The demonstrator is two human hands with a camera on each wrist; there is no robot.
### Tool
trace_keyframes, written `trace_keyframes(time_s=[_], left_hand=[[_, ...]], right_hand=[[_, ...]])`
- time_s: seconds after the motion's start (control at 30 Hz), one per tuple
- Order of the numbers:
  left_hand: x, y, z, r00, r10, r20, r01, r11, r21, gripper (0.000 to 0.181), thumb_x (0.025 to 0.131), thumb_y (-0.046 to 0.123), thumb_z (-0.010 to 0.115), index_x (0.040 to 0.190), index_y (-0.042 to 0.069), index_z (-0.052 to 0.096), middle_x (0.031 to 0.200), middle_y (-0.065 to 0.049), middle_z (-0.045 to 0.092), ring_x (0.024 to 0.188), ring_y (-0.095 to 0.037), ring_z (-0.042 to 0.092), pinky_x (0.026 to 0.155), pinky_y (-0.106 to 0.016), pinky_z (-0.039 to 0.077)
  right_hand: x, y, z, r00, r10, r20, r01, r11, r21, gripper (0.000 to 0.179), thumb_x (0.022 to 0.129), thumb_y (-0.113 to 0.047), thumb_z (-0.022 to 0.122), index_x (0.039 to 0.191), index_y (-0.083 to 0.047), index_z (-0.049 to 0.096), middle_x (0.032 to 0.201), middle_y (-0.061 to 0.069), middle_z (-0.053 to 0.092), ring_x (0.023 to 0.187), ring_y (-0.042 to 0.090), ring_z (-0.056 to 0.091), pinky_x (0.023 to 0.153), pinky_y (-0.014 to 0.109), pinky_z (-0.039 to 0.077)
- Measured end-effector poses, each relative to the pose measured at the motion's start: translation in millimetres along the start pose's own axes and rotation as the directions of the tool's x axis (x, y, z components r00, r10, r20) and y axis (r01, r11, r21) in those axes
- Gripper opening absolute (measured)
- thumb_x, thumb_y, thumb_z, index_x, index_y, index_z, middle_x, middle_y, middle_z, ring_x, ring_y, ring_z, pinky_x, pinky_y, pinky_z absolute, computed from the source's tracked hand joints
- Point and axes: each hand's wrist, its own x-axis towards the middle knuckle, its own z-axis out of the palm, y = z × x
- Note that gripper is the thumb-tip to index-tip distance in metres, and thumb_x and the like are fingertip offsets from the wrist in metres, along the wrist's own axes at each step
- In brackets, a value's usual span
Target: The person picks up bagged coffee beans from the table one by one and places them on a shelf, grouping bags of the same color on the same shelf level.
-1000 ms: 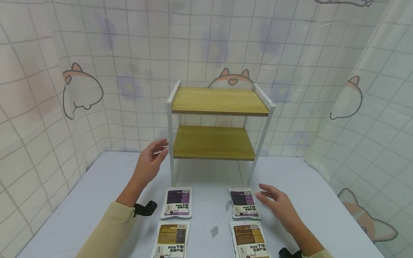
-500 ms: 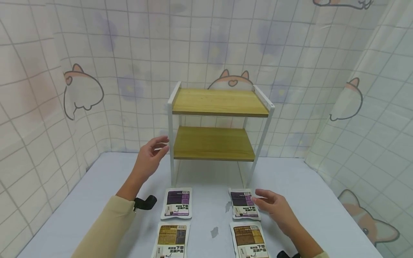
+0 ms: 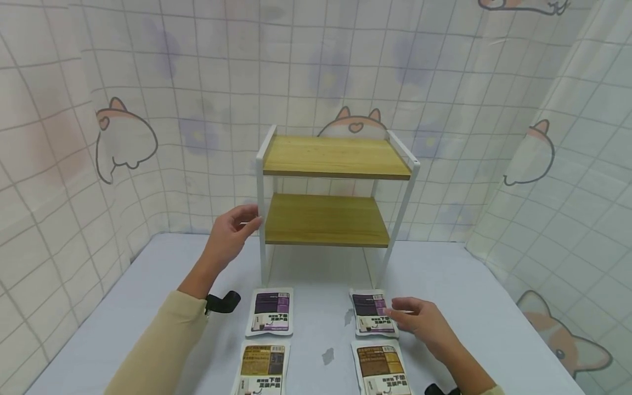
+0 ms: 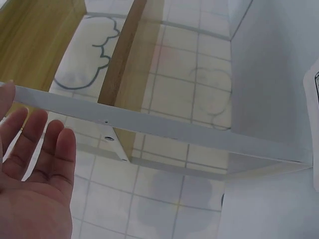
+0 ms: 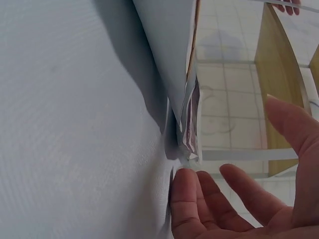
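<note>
My left hand (image 3: 228, 233) is at the left upright of a white-framed two-tier shelf (image 3: 336, 156) with wood-coloured boards. In the left wrist view, the thumb (image 4: 5, 97) lies at the white upright (image 4: 174, 130) and the other fingers are loosely bent beside it; a firm grip does not show. My right hand (image 3: 427, 323) is beside the right purple-and-white pouch (image 3: 374, 312), its thumb near the pouch's edge. Thumb and fingers are spread apart in the right wrist view, with the pouch's edge (image 5: 192, 124) just beyond the fingertips.
Another purple-and-white pouch (image 3: 270, 311) lies on the left of the white table (image 3: 464, 274). Nearer the front are two brown-and-white pouches, one left (image 3: 263, 367) and one right (image 3: 382, 367). Grid-patterned curtains (image 3: 207, 71) surround the table at the back and sides.
My left hand has moved slightly up and right, to the shelf's upright. My right hand has shifted left and down, closer to the right purple-and-white pouch. Shelf and pouches have stayed put.
</note>
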Motion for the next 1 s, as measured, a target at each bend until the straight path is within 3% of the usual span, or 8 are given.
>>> trace_keyframes(time_s=[0.47,0.73,1.0], left_hand=[[3.3,6.9,-1.8,0.998,-0.054,0.014,0.054,0.999,-0.001,0.045,0.096,0.048,0.068,0.127,0.015,0.068,0.119,-0.006,0.071,0.106,-0.022,0.068,0.095,-0.033,0.058],[4.8,10.7,-2.0,0.997,-0.066,0.030,0.066,0.998,-0.006,0.042,0.097,0.047,0.068,0.121,0.013,0.070,0.115,-0.013,0.071,0.100,-0.025,0.066,0.090,-0.028,0.057],[5.8,9.7,-2.3,0.998,-0.064,0.025,0.065,0.998,-0.027,0.036,0.098,0.041,0.069,0.117,0.011,0.071,0.112,-0.010,0.071,0.098,-0.023,0.065,0.090,-0.028,0.058]], right_hand=[[3.3,-3,-1,0.998,0.053,0.017,-0.052,0.998,-0.042,0.068,0.084,-0.042,0.084,0.133,0.000,0.063,0.134,0.019,0.066,0.100,0.019,0.070,0.086,0.042,0.061],[2.6,-6,-2,0.998,0.058,0.024,-0.056,0.995,-0.080,0.066,0.079,-0.036,0.088,0.129,0.001,0.065,0.128,0.016,0.069,0.098,0.019,0.068,0.085,0.042,0.061],[3.2,-7,-2,0.995,0.102,0.024,-0.100,0.993,-0.057,0.063,0.076,-0.026,0.091,0.127,0.003,0.066,0.108,0.010,0.073,0.086,0.017,0.067,0.074,0.034,0.062]])
